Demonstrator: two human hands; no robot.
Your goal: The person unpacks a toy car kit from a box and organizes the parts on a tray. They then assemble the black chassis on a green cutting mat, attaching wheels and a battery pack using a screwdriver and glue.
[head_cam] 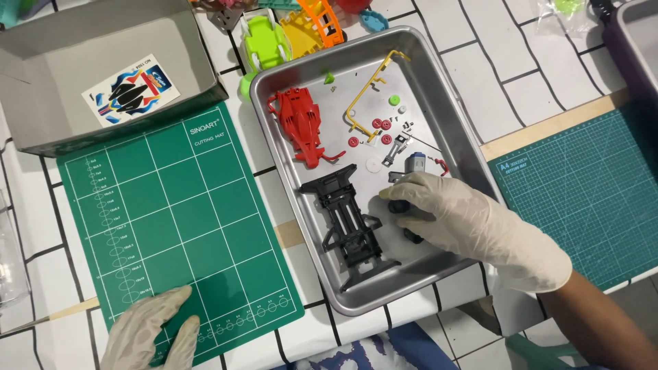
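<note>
My right hand, in a pale glove, reaches into a metal tray and closes its fingers on a small black wheel beside a black toy-car chassis. A red car body, a yellow parts frame, small red gears, a green gear and a grey motor also lie in the tray. My gloved left hand rests flat on the near edge of a green cutting mat, holding nothing.
An open grey cardboard box with a sticker sheet stands at the back left. Colourful plastic toy parts lie behind the tray. A second green cutting mat lies to the right, beside a dark bin.
</note>
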